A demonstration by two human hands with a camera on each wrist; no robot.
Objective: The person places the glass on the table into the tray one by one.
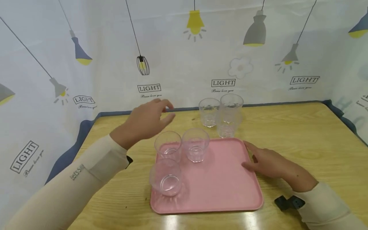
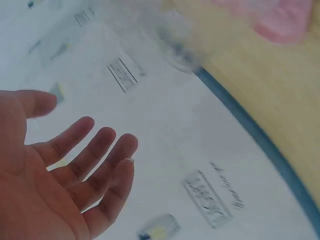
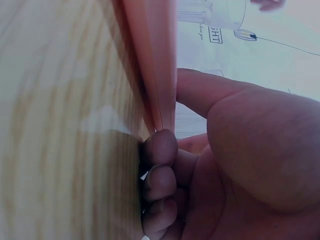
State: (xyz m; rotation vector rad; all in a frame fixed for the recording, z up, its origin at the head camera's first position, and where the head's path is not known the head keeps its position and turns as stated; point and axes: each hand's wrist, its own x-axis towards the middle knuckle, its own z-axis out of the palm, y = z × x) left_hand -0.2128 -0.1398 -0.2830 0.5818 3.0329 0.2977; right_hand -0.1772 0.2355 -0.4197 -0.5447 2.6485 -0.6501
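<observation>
A pink tray (image 1: 218, 179) lies on the wooden table. On its left part stand three clear plastic cups: one at the front left (image 1: 166, 179), one behind it (image 1: 168, 147) and one a little further right (image 1: 196, 145). My right hand (image 1: 268, 163) grips the tray's right rim. In the right wrist view, its thumb (image 3: 200, 90) lies over the rim and the fingers (image 3: 161, 182) curl at the side. My left hand (image 1: 146, 119) hovers with nothing in it, beyond the tray's back left corner; in the left wrist view its fingers are relaxed and apart.
Behind the tray, three more clear cups stand close together on the table: a left one (image 1: 209, 113), a rear one (image 1: 232, 101) and a front one (image 1: 227, 126). A white curtain (image 1: 178, 44) printed with lamps hangs along the table's back edge.
</observation>
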